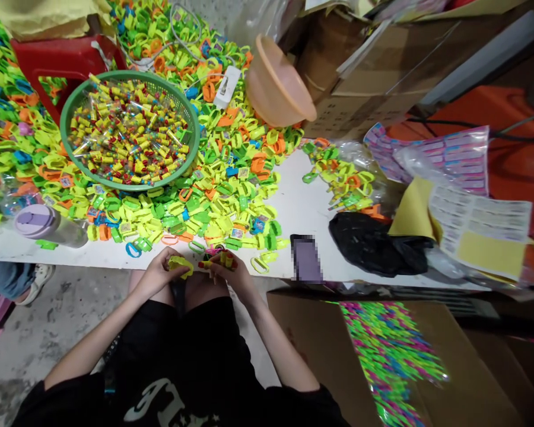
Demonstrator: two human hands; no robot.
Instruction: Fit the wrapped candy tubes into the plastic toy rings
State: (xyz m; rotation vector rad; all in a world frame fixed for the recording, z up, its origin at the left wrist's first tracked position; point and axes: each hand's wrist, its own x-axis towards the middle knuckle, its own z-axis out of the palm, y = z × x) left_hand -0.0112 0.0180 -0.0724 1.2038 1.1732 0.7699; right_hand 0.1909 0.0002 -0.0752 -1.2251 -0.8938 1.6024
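The biggest thing on my feed is the white table, running from nine o'clock round to three about the wearer's hands, and much of it lies under a heap of plastic bands in lime, green, orange and blue, spread from ten o'clock to one. At four o'clock, below the tabletop, I have an open carton with bagged, brightly coloured sticks in it, and at two o'clock a cardboard box stands beyond the heap. My eleven o'clock is taken by a green basket sitting among the bands, loaded with small yellow-and-red tubes. A peach bowl tilts at one o'clock, a black plastic bag slumps at three, and a lilac-lidded cup stands at nine. The phone, also at three, lies nearer the hands, its screen blurred out. At the table's near edge I see the left hand with thumb and fingers closed in a pinch on a yellow-green band. Just beside it, the right hand has its fingers curled in, gripping a few yellow-and-red pieces; how many it has, I cannot tell
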